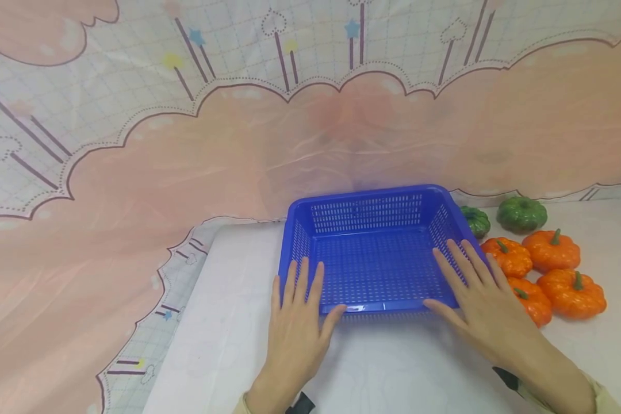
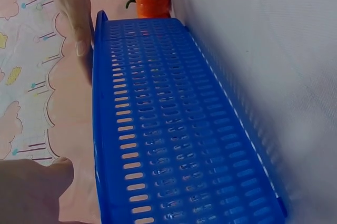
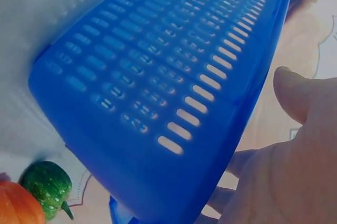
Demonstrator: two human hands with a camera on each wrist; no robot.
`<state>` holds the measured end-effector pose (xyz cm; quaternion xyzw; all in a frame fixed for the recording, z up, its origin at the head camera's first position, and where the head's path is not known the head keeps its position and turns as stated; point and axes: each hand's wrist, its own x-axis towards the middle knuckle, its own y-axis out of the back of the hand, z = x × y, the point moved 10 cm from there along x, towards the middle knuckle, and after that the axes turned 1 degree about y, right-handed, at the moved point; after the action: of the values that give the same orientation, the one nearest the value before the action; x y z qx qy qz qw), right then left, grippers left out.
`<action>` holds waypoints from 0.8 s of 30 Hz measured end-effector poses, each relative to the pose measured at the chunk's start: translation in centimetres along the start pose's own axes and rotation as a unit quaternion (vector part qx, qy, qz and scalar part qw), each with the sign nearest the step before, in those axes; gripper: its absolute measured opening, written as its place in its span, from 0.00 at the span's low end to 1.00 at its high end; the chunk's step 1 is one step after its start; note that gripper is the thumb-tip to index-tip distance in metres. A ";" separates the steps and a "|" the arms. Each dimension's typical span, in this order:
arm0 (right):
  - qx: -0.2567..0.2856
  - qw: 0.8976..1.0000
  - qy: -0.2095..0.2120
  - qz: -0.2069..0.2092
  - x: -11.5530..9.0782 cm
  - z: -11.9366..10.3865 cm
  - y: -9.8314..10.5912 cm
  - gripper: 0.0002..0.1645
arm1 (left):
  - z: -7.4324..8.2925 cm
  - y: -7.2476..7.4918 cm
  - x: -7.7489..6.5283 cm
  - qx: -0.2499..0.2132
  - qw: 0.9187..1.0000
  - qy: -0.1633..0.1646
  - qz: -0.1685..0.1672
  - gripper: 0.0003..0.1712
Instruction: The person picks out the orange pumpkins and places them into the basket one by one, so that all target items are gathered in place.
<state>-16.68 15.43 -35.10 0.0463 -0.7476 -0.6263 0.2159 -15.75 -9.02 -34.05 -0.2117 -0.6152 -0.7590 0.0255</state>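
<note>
A blue plastic basket (image 1: 367, 264) with slotted walls stands on the white table. My left hand (image 1: 297, 328) is spread with straight fingers over its near left corner, the thumb by the front rim. Over the near right corner lies my right hand (image 1: 491, 307), its fingers straight and apart. In the right wrist view, the right hand (image 3: 292, 155) is close beside the basket's rim; whether it touches cannot be told. From the left wrist, the left thumb (image 2: 60, 174) shows just off the basket's slotted front wall (image 2: 168, 108). Neither hand grips anything.
To the right of the basket sit several orange pumpkins (image 1: 571, 293), partly behind the right hand. Two green pumpkins, one (image 1: 521, 215) farther right and one (image 1: 475, 221) against the basket, stand at the back. A pink patterned cloth (image 1: 212, 167) hangs behind the table.
</note>
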 end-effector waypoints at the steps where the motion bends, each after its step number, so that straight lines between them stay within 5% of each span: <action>1: 0.001 1.000 0.000 0.002 0.0 0.1 0.0 0.50 | -0.1 0.0 0.0 0.000 1.000 0.000 0.001 0.41; 24: 0.012 1.000 0.007 0.022 -0.6 1.1 0.6 0.52 | -1.9 0.9 0.4 -0.035 0.998 -0.002 0.051 0.37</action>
<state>-16.50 16.80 -34.80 0.0367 -0.7546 -0.6119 0.2340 -16.41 -10.93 -33.36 -0.2450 -0.5770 -0.7772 0.0556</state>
